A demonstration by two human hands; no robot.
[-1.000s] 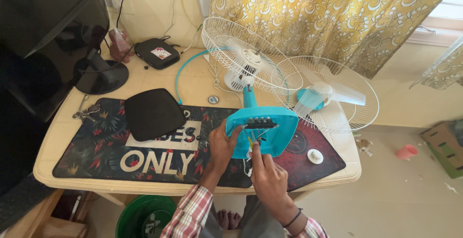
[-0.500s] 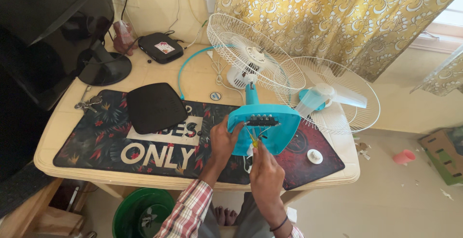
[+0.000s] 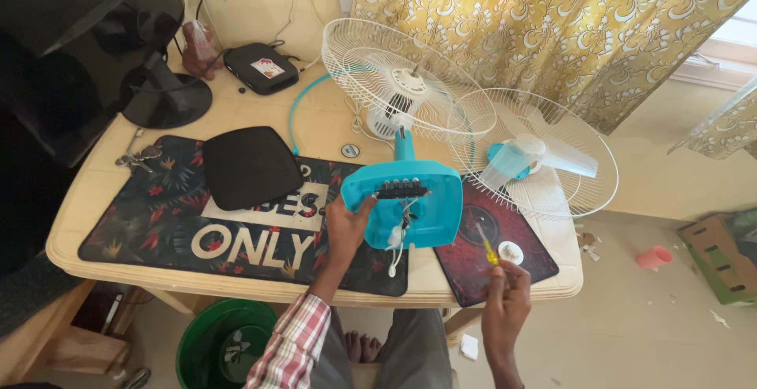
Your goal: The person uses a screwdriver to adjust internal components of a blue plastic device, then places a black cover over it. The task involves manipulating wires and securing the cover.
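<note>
A person's left hand grips the upturned turquoise fan base at table centre, wiring dangling; the right hand, at five o'clock, pinches what appears a yellow-handled screwdriver. Base work underway; re-seating the tip seems next.

A large black flat monitor screen stands dark at the table's far left, a small white-and-red label tops the black box beside it, and a brown-and-green cardboard carton sits on the floor at right.

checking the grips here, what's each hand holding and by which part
The left hand grips the turquoise fan base by its left edge. The right hand holds a yellow-handled screwdriver by the lower handle.
</note>
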